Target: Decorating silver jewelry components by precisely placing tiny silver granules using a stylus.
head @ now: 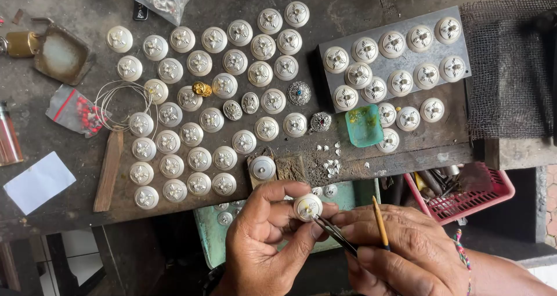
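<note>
Roughly by size, places taken from the grey metal plate (400, 26):
Workbench (360, 6): dark, worn, under the plate and everything else.
Loose domes (199, 63): dozens of white round domes with floral tops, spread left of the plate; more sit on it.
Green dish (364, 125): touching the plate's lower edge.
Left hand (264, 238): well below the plate, thumb and fingers curled shut around one white dome (307, 206), its decorated face up.
Right hand (400, 249): just right of that dome, closed on tweezers (336, 233) and a yellow stick (380, 222).
Key relation: tweezers run from lower right up-left, tips touching the dome's lower right edge; the right hand works, the left holds it.
</note>
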